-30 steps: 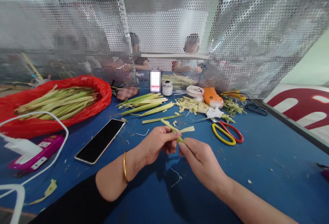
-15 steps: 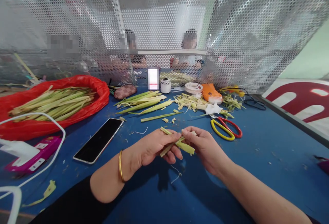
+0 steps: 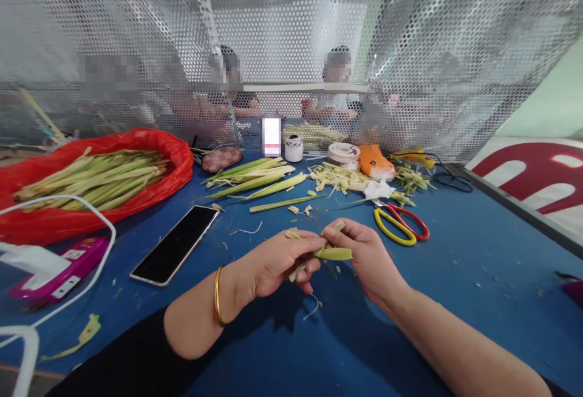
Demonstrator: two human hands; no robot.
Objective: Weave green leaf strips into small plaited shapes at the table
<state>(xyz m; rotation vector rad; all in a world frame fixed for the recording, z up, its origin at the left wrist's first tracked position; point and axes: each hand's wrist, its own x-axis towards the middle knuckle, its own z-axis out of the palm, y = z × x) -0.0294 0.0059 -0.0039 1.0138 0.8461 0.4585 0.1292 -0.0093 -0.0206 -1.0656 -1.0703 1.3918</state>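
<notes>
Above the blue table point(image 3: 478, 263), my left hand point(image 3: 277, 261) and my right hand point(image 3: 364, 257) meet around a folded green leaf strip point(image 3: 334, 254). Both pinch it, thumbs and fingertips closed, with short ends of the strip sticking out above and below the fingers. A gold bangle point(image 3: 218, 295) circles my left wrist. Loose leaf strips point(image 3: 255, 181) lie on the table beyond my hands, and a red plastic bag point(image 3: 173, 169) full of long leaves sits at the far left.
A black phone point(image 3: 175, 244) lies left of my hands; yellow-and-red scissors point(image 3: 398, 227) lie to the right. A pink power bank point(image 3: 64, 269) with white cable sits at the left edge. Leaf scraps, tape roll point(image 3: 343, 153) and orange tool point(image 3: 376, 163) line the perforated metal screen point(image 3: 291, 51); people sit behind it.
My hands have turned the leaf strip, which now lies more level between them. My right hand has shifted slightly up and closer to the left. The camera view dipped a little.
</notes>
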